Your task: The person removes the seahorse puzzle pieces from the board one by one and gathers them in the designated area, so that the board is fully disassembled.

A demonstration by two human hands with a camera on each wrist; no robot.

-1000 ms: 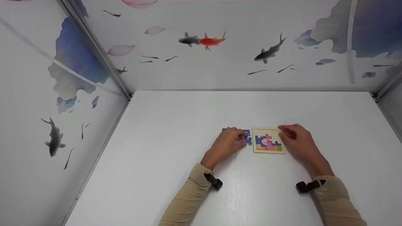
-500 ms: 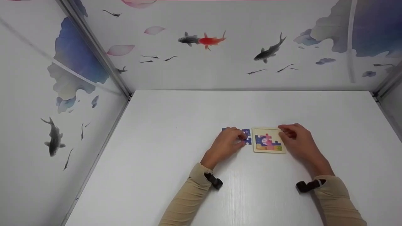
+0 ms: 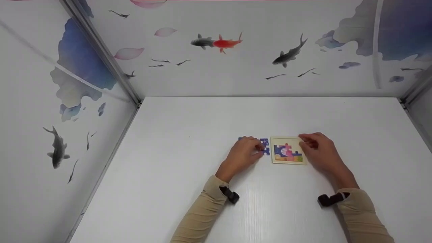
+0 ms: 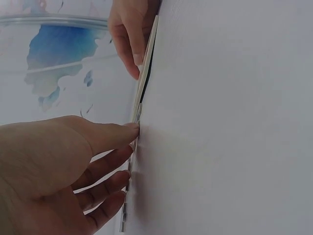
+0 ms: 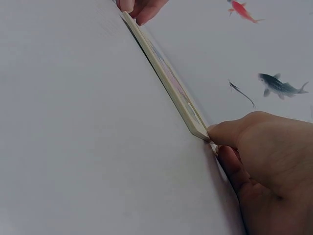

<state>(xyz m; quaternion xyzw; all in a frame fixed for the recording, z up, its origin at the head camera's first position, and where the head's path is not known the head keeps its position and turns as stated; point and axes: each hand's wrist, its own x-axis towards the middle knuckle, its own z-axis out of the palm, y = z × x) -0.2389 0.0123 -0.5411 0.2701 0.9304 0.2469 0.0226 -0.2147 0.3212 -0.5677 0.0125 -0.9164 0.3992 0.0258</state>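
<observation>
White wall panels (image 3: 236, 79) printed with fish and blue and pink washes enclose a white table (image 3: 168, 145) in the head view; a red fish (image 3: 226, 44) shows at upper centre, a grey fish (image 3: 289, 54) to its right; right of centre, below mid-frame, lies a pale wooden puzzle frame (image 3: 275, 163), its lower part filled with purple, pink, orange and green joined pieces (image 3: 286, 153), bare wood above them; loose purple pieces (image 3: 266, 152) lie just beside its left edge, partly covered by the left hand (image 3: 242, 153), whose fingertips touch them, though whether they pinch one I cannot tell; the right hand (image 3: 322, 152) grips the frame at its upper right corner; both arms wear tan sleeves (image 3: 202, 209) and black wrist cameras (image 3: 231, 195).

Left wrist view: the left thumb (image 4: 115, 135) and bent fingers meet the thin line of loose pieces running down the centre; the right hand reaches the frame from the top.

Right wrist view: the frame slants from upper left to centre; the right thumb presses its near corner at centre right, forefinger underneath; left-hand fingertips show at the top edge.
</observation>
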